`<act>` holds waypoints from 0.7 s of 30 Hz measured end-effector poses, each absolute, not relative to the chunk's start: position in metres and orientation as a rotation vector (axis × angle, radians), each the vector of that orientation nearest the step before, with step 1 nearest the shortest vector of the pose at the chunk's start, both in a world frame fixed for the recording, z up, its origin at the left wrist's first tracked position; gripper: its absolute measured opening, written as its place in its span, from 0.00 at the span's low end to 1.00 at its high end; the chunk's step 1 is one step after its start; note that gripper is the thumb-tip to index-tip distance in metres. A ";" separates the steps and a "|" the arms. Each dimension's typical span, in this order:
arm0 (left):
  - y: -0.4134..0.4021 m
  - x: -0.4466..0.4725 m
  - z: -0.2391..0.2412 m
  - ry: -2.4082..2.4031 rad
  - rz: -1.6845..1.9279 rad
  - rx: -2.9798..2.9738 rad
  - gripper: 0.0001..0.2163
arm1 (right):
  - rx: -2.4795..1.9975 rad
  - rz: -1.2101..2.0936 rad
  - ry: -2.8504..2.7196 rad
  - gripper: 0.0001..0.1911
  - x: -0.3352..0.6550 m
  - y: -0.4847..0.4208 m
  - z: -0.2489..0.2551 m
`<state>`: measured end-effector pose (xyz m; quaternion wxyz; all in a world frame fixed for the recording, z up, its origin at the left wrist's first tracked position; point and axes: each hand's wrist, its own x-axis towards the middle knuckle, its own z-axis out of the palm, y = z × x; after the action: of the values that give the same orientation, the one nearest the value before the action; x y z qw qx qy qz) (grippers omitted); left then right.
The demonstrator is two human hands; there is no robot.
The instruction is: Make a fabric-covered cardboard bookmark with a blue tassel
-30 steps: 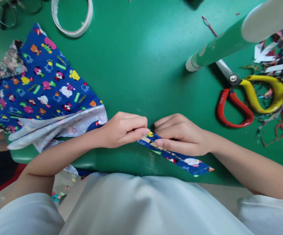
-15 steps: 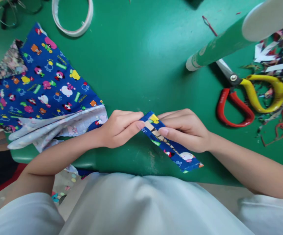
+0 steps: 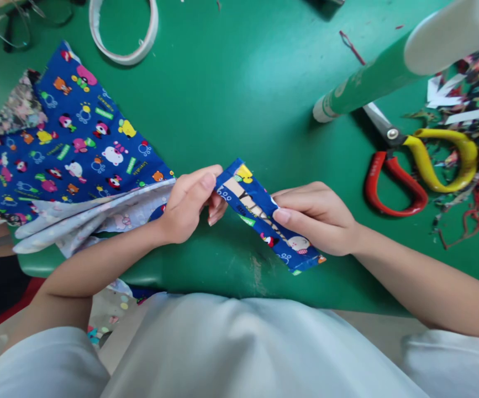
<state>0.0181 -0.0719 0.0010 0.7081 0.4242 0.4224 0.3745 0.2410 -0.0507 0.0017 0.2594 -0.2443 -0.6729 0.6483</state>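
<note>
A narrow strip of blue cartoon-print fabric (image 3: 264,215) is folded over something pale and runs slantwise above the green table's near edge. My left hand (image 3: 189,204) pinches its upper left end between thumb and fingers. My right hand (image 3: 316,218) is closed on the strip's middle, thumb on top. Both hands hold the strip a little off the table (image 3: 239,99).
A big piece of the same blue print fabric (image 3: 77,149) lies at the left, overhanging the edge. Red-and-yellow scissors (image 3: 421,166) lie at the right beside a green tube (image 3: 367,83) and a heap of cloth scraps (image 3: 475,99). A roll of white tape (image 3: 123,33) lies at the back.
The strip has been lifted and slid up and leftwards through my hands. Its upper end now sticks out above my left thumb, and less of it trails to the lower right.
</note>
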 end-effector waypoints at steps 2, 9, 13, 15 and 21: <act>-0.071 0.018 0.002 0.913 0.836 0.934 0.21 | -0.687 1.750 -1.828 0.23 0.241 -0.051 0.001; -0.059 0.021 0.003 0.920 0.871 0.781 0.22 | -0.626 1.661 -1.831 0.22 0.238 -0.052 -0.003; -0.058 0.019 0.002 0.904 0.837 0.839 0.23 | -0.678 1.546 -1.859 0.22 0.236 -0.053 -0.001; -0.062 0.018 0.003 0.885 0.788 0.971 0.23 | -0.773 1.484 -1.880 0.21 0.235 -0.054 0.002; -0.067 0.018 0.009 0.809 0.614 1.626 0.19 | -0.831 1.397 -1.932 0.19 0.233 -0.056 0.005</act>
<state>0.0183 -0.0666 0.0086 0.5748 0.6940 0.3454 0.2621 0.2326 -0.0565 0.0046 0.3035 -0.3136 -0.7291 0.5272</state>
